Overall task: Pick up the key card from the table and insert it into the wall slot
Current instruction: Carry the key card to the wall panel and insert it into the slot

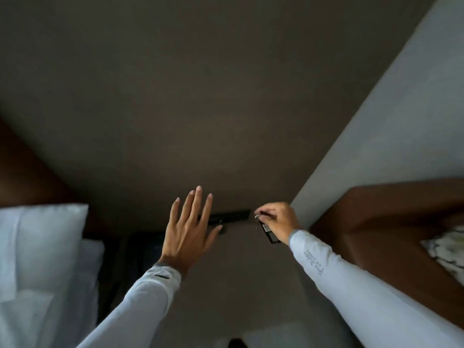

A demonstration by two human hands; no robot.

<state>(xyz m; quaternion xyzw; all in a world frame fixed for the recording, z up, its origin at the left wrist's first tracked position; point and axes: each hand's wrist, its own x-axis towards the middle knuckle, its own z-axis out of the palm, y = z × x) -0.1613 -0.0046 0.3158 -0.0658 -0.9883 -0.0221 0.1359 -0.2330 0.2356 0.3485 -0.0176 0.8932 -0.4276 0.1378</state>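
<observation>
A dark wall panel (pixel 232 216) with the slot is mounted low on the brown wall, in the middle of the head view. My right hand (pixel 278 221) is just right of the panel, its fingers pinched on a metal ring from which the dark key card (pixel 270 234) hangs down and to the right. My left hand (pixel 192 228) is raised flat with fingers spread, in front of the panel's left end and partly hiding it. Both arms wear light grey sleeves.
White pillows (pixel 40 247) on a bed lie at the left. A brown padded headboard (pixel 391 222) with a patterned cushion (pixel 449 249) stands at the right. A pale wall (pixel 401 109) meets the brown wall right beside my right hand. A dark bedside surface (pixel 143 249) sits below the panel.
</observation>
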